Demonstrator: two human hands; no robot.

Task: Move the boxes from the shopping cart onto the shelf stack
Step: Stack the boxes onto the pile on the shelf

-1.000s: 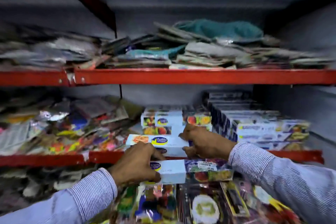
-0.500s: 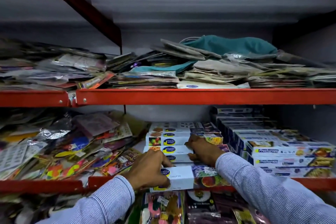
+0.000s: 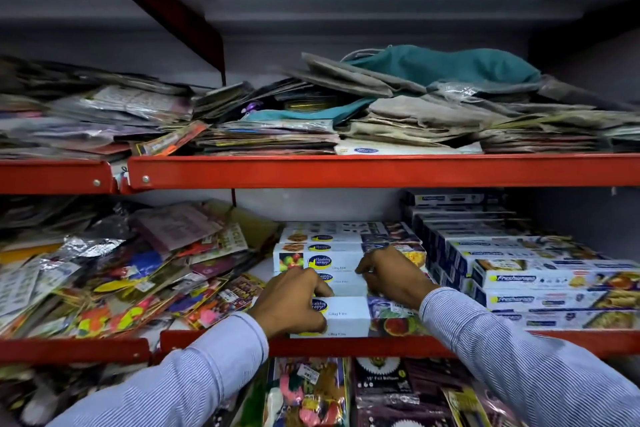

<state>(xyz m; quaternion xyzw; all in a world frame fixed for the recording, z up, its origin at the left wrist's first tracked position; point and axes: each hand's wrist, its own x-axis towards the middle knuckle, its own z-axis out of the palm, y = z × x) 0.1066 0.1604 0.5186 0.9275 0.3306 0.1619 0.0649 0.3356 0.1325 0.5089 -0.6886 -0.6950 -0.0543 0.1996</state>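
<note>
On the red shelf (image 3: 346,345), near its front edge, a stack of white cling-film boxes (image 3: 346,253) sits between loose packets (image 3: 114,267) left and blue-white boxes (image 3: 554,281) right — the left hand (image 3: 294,305) clamps the nearest box (image 3: 349,315), the right hand (image 3: 391,274) curls over the one behind.

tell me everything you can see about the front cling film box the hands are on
The front cling film box is a long, narrow carton, apparently cardboard, white on its left part with a blue-and-yellow round logo and "Cling Film" text, fruit pictures and a price sticker on its right. It lies flat along the front edge of the red middle shelf, before the stack of like boxes. The left hand grips its left end; the right hand rests behind it on the stack.
</note>
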